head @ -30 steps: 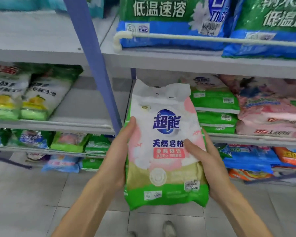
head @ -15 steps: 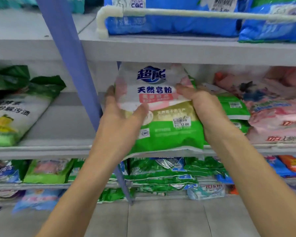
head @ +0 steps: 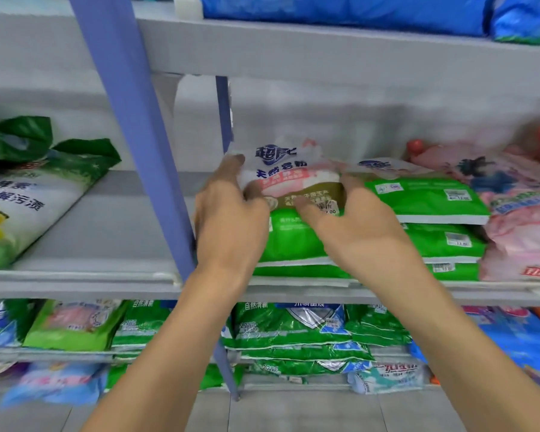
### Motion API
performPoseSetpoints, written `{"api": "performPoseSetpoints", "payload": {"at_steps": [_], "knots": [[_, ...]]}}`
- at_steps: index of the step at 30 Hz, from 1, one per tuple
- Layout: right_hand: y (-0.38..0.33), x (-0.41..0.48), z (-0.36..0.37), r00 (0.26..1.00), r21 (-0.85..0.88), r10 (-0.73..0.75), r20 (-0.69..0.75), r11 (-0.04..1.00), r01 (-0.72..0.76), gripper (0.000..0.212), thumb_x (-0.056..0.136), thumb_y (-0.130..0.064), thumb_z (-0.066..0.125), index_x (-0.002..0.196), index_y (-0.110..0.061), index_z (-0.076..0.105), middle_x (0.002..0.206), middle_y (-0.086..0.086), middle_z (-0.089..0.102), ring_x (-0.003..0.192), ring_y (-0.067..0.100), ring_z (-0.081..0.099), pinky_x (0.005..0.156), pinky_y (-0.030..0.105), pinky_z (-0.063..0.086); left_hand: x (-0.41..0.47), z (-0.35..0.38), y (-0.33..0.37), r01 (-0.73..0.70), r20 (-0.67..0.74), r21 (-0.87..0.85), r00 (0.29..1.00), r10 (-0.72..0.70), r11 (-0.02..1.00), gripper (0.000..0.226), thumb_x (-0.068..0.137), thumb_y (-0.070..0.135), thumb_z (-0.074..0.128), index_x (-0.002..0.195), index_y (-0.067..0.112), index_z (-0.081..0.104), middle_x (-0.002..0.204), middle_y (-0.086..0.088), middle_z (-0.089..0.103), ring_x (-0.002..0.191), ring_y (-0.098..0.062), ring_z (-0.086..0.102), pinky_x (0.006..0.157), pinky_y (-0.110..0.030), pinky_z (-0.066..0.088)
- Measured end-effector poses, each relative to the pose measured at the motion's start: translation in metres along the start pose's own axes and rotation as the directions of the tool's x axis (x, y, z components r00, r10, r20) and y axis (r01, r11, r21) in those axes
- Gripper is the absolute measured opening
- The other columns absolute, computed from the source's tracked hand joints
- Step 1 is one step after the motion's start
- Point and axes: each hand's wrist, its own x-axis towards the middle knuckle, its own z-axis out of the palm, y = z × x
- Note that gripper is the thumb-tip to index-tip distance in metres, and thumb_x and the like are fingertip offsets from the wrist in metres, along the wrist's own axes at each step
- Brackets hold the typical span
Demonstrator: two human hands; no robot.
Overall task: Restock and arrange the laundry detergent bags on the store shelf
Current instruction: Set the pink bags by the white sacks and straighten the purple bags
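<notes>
Green-and-white, the detergent bag [head: 293,194] lies flat on the middle shelf [head: 106,275] beside the blue upright [head: 138,151], gripped at its sides by the left hand [head: 231,219] and right hand [head: 353,226], placement apparently underway; next, squaring it against the matching stack [head: 430,213].

White-pink-green detergent bag [head: 293,194] lying flat atop green stack [head: 434,241] (three matching bags), middle shelf [head: 106,275].
</notes>
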Motion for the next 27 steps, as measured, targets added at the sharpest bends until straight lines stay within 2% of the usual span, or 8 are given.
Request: {"api": "performPoseSetpoints", "payload": {"at_steps": [4, 8, 11, 13, 18, 20, 23, 27], "knots": [[0.003, 0.010, -0.003, 0.986, 0.133, -0.015, -0.166, 0.990, 0.037, 0.021, 0.099, -0.032, 0.066, 0.117, -0.027, 0.057, 0.095, -0.001, 0.063, 0.075, 0.013, 0.058, 0.067, 0.026, 0.037, 0.029, 0.008, 0.006, -0.032, -0.007, -0.141, 0.999, 0.031, 0.989, 0.042, 0.095, 0.006, 0.054, 0.133, 0.021, 0.062, 0.122, -0.002, 0.067, 0.102, -0.014, 0.064, 0.093, -0.024, 0.052], [0.014, 0.007, 0.014, 0.976, 0.051, -0.078, -0.205, 0.995, 0.091, 0.049, 0.107, -0.029, 0.050, 0.155, -0.023, 0.041, 0.138, 0.007, 0.059, 0.114, 0.030, 0.061, 0.092, 0.035, 0.049, 0.018, 0.013, 0.005, 0.067, 0.114, 0.114, 0.990, -0.080, 0.991, 0.033, 0.100, 0.024, 0.051, 0.132, 0.024, 0.061, 0.125, 0.001, 0.064, 0.109, -0.023, 0.062, 0.087, -0.023, 0.045], [0.022, 0.006, 0.021, 0.974, 0.055, -0.075, -0.212, 0.995, 0.089, 0.052, 0.110, -0.031, 0.040, 0.161, -0.027, 0.030, 0.158, 0.001, 0.042, 0.137, 0.027, 0.049, 0.108, 0.039, 0.041, -0.016, 0.008, 0.001, -0.086, 0.190, 0.231, 0.981, 0.041, 0.969, 0.035, 0.107, 0.039, 0.036, 0.138, 0.030, 0.053, 0.161, 0.012, 0.036, 0.142, -0.023, 0.041, 0.101, -0.035, 0.040], [0.023, 0.003, 0.022, 0.979, 0.091, -0.062, -0.196, 0.992, 0.082, 0.051, 0.111, -0.033, 0.038, 0.161, -0.029, 0.030, 0.161, 0.000, 0.038, 0.136, 0.026, 0.050, 0.110, 0.037, 0.041, -0.026, 0.005, -0.004, -0.167, 0.237, 0.271, 0.966, 0.103, 0.948, 0.041, 0.108, 0.046, 0.028, 0.141, 0.033, 0.047, 0.166, 0.021, 0.017, 0.139, -0.031, 0.045, 0.102, -0.045, 0.043], [0.027, -0.009, 0.020, 0.969, 0.061, -0.114, -0.221, 0.990, 0.130, 0.048, 0.108, -0.040, 0.042, 0.155, -0.026, 0.041, 0.158, 0.001, 0.043, 0.139, 0.023, 0.047, 0.113, 0.035, 0.038, -0.032, -0.007, -0.019, -0.300, 0.338, 0.458, 0.929, 0.148, 0.837, 0.042, 0.108, 0.030, 0.039, 0.143, 0.011, 0.050, 0.156, -0.018, 0.041, 0.142, -0.048, 0.035, 0.111, -0.060, 0.039], [0.032, -0.024, 0.014, 0.979, 0.079, -0.131, -0.159, 0.986, 0.145, 0.051, 0.107, -0.040, 0.046, 0.156, -0.028, 0.037, 0.162, -0.002, 0.033, 0.145, 0.018, 0.037, 0.113, 0.026, 0.029, -0.036, -0.016, -0.013, -0.264, 0.368, 0.444, 0.925, 0.095, 0.856, 0.051, 0.108, 0.036, 0.031, 0.146, 0.006, 0.047, 0.154, -0.019, 0.043, 0.146, -0.041, 0.030, 0.116, -0.055, 0.036], [0.044, -0.054, 0.002, 0.990, 0.047, -0.139, -0.033, 0.989, 0.140, 0.058, 0.107, -0.035, 0.049, 0.161, -0.031, 0.027, 0.170, -0.006, 0.016, 0.151, 0.014, 0.026, 0.115, 0.019, 0.017, -0.049, -0.032, -0.003, -0.321, 0.451, 0.401, 0.884, 0.120, 0.858, 0.055, 0.105, 0.028, 0.046, 0.153, 0.005, 0.037, 0.157, -0.017, 0.039, 0.146, -0.035, 0.032, 0.120, -0.046, 0.029], [0.047, -0.089, -0.019, 0.997, 0.020, -0.072, 0.032, 0.997, 0.072, 0.058, 0.108, -0.040, 0.046, 0.161, -0.030, 0.027, 0.171, -0.010, 0.012, 0.152, 0.010, 0.026, 0.126, 0.039, 0.025, -0.071, -0.056, 0.013, -0.344, 0.555, 0.413, 0.829, 0.067, 0.843, 0.060, 0.104, 0.032, 0.048, 0.156, 0.008, 0.032, 0.164, -0.016, 0.027, 0.152, -0.034, 0.022, 0.125, -0.044, 0.020]]}}
